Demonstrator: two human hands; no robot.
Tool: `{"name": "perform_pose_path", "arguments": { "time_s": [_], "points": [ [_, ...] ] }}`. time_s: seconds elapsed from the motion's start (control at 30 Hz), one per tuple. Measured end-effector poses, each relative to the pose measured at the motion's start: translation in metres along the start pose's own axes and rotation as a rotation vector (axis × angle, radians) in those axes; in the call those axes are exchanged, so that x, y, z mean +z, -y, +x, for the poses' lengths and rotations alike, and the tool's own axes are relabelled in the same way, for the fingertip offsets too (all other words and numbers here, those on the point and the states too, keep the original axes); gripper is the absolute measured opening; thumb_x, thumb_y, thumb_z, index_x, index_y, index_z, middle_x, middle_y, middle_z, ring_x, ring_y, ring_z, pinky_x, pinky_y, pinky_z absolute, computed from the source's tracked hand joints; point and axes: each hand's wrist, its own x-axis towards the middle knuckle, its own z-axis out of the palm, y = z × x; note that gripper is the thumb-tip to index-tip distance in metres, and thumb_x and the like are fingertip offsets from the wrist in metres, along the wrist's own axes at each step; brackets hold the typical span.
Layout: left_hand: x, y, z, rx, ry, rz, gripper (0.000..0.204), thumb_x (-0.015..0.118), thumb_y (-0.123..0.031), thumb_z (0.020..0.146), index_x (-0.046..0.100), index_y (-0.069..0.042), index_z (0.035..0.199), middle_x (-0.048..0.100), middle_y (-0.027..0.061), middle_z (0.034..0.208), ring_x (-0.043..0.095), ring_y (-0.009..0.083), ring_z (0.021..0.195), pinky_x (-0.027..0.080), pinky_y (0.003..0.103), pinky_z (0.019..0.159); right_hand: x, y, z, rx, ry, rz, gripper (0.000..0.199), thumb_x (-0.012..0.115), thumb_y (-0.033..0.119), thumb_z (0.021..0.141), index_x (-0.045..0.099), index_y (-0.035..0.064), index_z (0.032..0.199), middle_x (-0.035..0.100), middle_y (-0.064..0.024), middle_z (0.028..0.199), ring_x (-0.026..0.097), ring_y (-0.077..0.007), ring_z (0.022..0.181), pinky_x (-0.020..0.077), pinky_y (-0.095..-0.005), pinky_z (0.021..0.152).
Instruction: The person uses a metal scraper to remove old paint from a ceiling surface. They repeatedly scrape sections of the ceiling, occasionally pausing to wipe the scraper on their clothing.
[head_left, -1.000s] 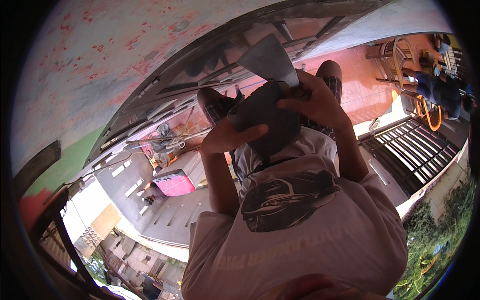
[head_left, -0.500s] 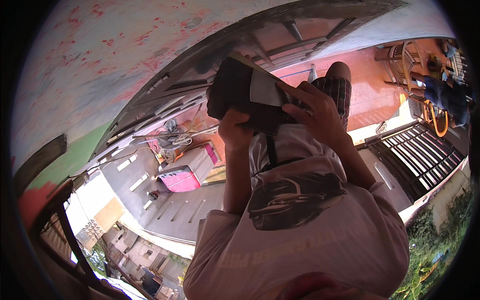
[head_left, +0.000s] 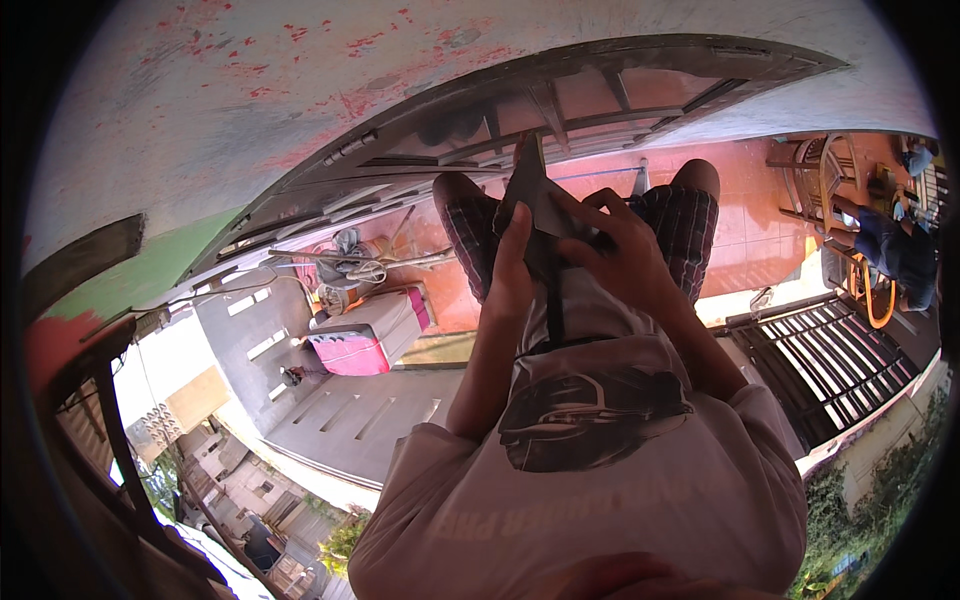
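Note:
In front of my lap I hold a dark, flat piece with a light grey panel (head_left: 550, 208), too shaded to name its kind. It is tilted on edge, so its broad dark face is mostly hidden. My left hand (head_left: 512, 268) grips its left side, thumb pointing up along it. From the right, my right hand (head_left: 628, 258) has its bent fingers against the grey panel and its thumb near the lower edge. Below both hands is my pale shirt with a dark print (head_left: 590, 415). My knees in dark checked shorts (head_left: 675, 235) are spread on either side.
A dark-framed panelled door or window (head_left: 560, 110) stands just ahead beside a paint-flecked wall (head_left: 250, 90). Leftward are a pink-and-grey box (head_left: 365, 345) and a bundle with poles (head_left: 345, 265). Rightward lie a barred gate (head_left: 820, 350), a wooden chair (head_left: 815, 185) and another person (head_left: 885, 235).
The dark piece has turned from showing its broad face to a narrower, edge-on tilt. My left hand has shifted right, closer to my right hand, and my left knee has come into sight.

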Motion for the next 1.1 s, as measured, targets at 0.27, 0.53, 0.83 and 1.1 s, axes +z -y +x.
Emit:
{"name": "perform_pose_path", "arguments": {
  "time_s": [0.27, 0.53, 0.83, 1.1],
  "points": [
    [-0.002, 0.003, -0.005, -0.022, 0.043, 0.102, 0.054, 0.040, -0.038, 0.104, 0.035, -0.001, 0.144, 0.048, 0.0086, 0.134, 0.050, 0.0172, 0.119, 0.039, 0.033, 0.102, 0.000, 0.002, 0.010, 0.062, -0.029, 0.013, 0.052, 0.079, 0.021, 0.080, 0.064, 0.0161, 0.129, 0.061, -0.0090, 0.094, 0.068, -0.0262, 0.079, 0.0516, -0.0366, 0.068],
    [-0.007, 0.006, -0.020, 0.038, 0.110, 0.237, 0.063, 0.041, -0.030, 0.105, 0.015, -0.004, 0.156, 0.034, 0.0068, 0.150, 0.039, 0.0146, 0.129, 0.030, 0.031, 0.109, -0.003, 0.005, 0.019, 0.070, 0.116, -0.063, 0.050, 0.079, 0.014, 0.078, 0.066, 0.0109, 0.126, 0.063, -0.0083, 0.095, 0.068, -0.0220, 0.080, 0.0510, -0.0347, 0.068],
    [-0.024, 0.001, -0.021, -0.071, -0.019, -0.056, 0.061, 0.041, -0.031, 0.105, 0.020, -0.003, 0.154, 0.042, 0.0087, 0.143, 0.052, 0.0139, 0.112, 0.040, 0.030, 0.099, 0.012, 0.016, 0.022, -0.094, 0.202, 0.040, 0.048, 0.079, 0.013, 0.078, 0.067, 0.0089, 0.124, 0.061, -0.0090, 0.095, 0.069, -0.0243, 0.085, 0.0519, -0.0348, 0.070],
    [-0.014, 0.008, -0.015, 0.054, 0.148, 0.003, 0.069, 0.039, -0.032, 0.105, 0.004, -0.004, 0.157, 0.003, 0.0123, 0.165, 0.000, 0.0209, 0.151, 0.005, 0.036, 0.120, 0.006, -0.001, 0.011, -0.190, 0.195, -0.127, 0.046, 0.079, 0.008, 0.076, 0.067, 0.0032, 0.120, 0.061, -0.0115, 0.096, 0.064, -0.0240, 0.083, 0.0504, -0.0336, 0.072]
  ]
}}
